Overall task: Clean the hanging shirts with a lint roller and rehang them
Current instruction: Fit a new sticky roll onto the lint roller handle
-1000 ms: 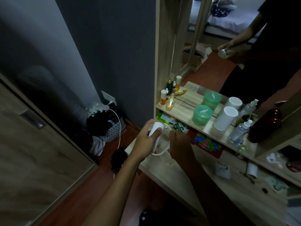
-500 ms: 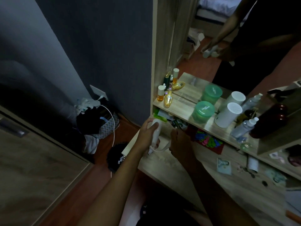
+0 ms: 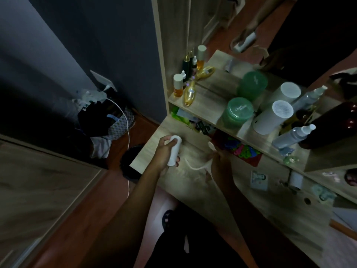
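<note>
My left hand [image 3: 164, 151] is wrapped around a white lint roller [image 3: 174, 150], held upright over the left end of a wooden dressing table [image 3: 241, 192]. To its right, my right hand [image 3: 220, 161] pinches a thin, pale peeled sheet [image 3: 199, 167] that curves from the roller toward my fingers. The mirror [image 3: 270, 26] behind the shelf reflects both hands and the roller. No shirts are in view.
A shelf [image 3: 208, 101] above the table holds small bottles [image 3: 178, 85], two green jars [image 3: 238, 113], white cylinders [image 3: 274, 117] and spray bottles [image 3: 293, 135]. A basket of dark clothes [image 3: 108, 120] and a white cable [image 3: 126, 128] sit on the floor at left. A wooden door [image 3: 38, 182] stands nearer left.
My hands have moved apart: the right hand has pulled away to the right, drawing the pale sheet off the roller. The camera has tilted and come closer to the table.
</note>
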{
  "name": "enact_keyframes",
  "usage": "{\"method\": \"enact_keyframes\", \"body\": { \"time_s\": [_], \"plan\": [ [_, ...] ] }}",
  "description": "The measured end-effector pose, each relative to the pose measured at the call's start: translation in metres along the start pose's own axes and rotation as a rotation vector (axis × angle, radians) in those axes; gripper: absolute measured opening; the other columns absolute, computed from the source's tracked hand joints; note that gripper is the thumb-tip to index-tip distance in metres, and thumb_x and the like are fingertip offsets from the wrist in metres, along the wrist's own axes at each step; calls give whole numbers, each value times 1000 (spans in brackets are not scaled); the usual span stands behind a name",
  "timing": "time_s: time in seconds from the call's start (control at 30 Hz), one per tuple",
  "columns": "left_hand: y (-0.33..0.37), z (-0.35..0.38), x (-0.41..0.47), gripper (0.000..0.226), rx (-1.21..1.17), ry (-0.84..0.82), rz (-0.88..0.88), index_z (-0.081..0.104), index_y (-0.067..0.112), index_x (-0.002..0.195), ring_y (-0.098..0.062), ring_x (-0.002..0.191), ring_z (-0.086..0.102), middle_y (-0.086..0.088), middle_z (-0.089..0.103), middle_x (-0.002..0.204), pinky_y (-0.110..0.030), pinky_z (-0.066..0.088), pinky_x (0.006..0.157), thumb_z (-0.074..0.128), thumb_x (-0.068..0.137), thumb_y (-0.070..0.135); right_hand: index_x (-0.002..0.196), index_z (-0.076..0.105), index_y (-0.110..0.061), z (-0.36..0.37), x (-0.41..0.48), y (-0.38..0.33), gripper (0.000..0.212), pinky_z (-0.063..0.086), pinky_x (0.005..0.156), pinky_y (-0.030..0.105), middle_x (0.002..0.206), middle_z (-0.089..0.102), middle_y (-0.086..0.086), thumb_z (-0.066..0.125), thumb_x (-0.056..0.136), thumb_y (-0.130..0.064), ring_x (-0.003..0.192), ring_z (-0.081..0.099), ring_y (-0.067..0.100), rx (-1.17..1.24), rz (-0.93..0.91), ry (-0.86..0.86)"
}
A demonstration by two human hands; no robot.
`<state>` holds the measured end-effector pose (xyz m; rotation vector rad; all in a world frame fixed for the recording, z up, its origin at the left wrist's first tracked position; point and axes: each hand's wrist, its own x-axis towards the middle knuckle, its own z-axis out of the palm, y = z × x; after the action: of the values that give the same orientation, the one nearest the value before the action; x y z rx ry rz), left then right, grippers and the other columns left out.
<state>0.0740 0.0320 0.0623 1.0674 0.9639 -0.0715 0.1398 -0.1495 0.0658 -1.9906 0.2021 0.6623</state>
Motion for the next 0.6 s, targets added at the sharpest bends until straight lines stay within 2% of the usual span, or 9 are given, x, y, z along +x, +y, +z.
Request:
{"method": "enact_keyframes", "body": {
  "time_s": [0.07,0.13,0.17,0.23,0.3,0.33,0.4,0.47,0.6],
  "plan": [
    [-7,6,5,31,0,18,-19,45,24,126,-23,44,52,-26,54,98,-24,42,41,56,98,27,117,56,4,1,15,7,27,36,47,-1,96,57,13,38,104,-10,87,54,23,55,55,25],
    [-12,11,8,32,-6,17,-38,44,24,128,-22,44,53,-23,56,93,-24,42,41,56,98,27,117,56,3,8,34,18,28,36,59,-4,91,56,6,35,105,-10,84,52,20,68,79,43],
    [-15,14,8,32,-9,16,-48,45,25,127,-22,44,53,-22,57,90,-23,42,41,56,98,27,122,54,2,13,41,24,30,37,74,-3,102,59,9,33,106,-12,92,56,20,47,95,22],
    [-18,18,10,30,-6,24,-66,47,26,126,-23,45,53,-21,59,88,-23,42,41,57,98,27,131,49,1,21,56,39,36,35,99,17,131,56,18,31,106,-16,120,53,27,-40,112,-6],
    [-21,20,14,32,13,40,-78,49,28,126,-25,49,55,-29,59,102,-24,44,41,59,96,30,129,52,2,32,67,47,40,44,95,31,132,56,24,34,105,-24,119,55,36,-34,147,-54],
    [-24,20,16,34,29,47,-85,49,29,127,-26,51,56,-31,58,112,-25,44,42,61,95,32,126,53,3,37,70,51,41,47,87,30,127,58,25,35,104,-27,116,57,38,-45,136,-68],
    [-26,22,17,38,54,45,-103,50,30,130,-27,55,58,-30,56,123,-25,45,42,61,94,33,123,55,6,41,74,53,39,38,76,17,124,59,25,36,105,-22,114,57,36,-158,104,-91],
    [-27,25,17,37,77,42,-116,50,29,132,-28,65,60,-26,57,122,-26,46,44,60,96,33,118,58,9,44,77,55,35,33,77,19,119,60,26,39,104,-17,111,57,34,-216,75,-55],
    [-30,29,20,32,130,68,-134,55,32,124,-34,87,62,-18,58,122,-30,49,53,62,93,37,108,63,8,45,80,59,35,44,86,36,111,64,26,46,102,-21,104,61,35,-248,86,-72]
  ]
}}
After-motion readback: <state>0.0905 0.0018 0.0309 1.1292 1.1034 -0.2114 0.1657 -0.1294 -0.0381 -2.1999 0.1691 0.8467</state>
